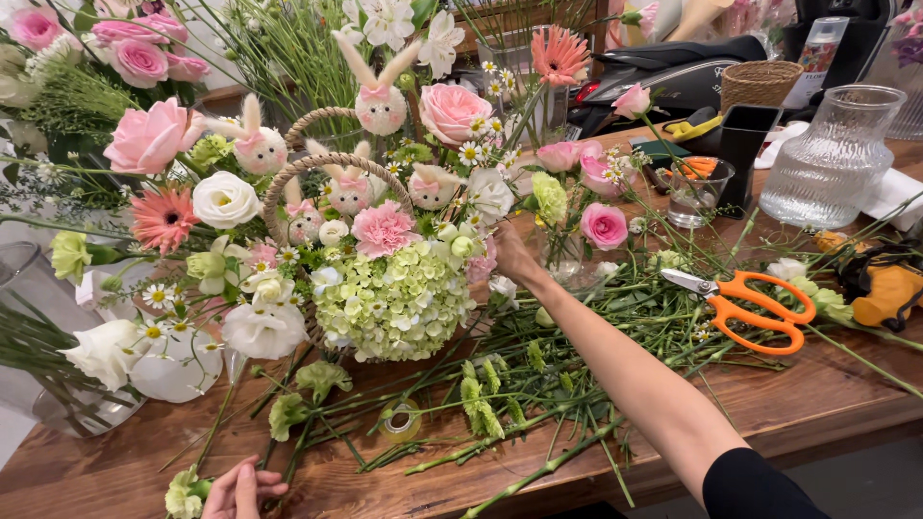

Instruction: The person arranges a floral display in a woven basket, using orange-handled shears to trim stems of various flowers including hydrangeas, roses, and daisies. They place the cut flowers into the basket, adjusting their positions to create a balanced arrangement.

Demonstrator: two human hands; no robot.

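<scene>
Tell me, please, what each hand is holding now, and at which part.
The left hand grips a pale green flower just below the bloom. The right hand reaches into the flower basket arrangement; whether it holds anything cannot be told.

wooden table | cut stems | orange scissors | tape roll | glass jug
</scene>
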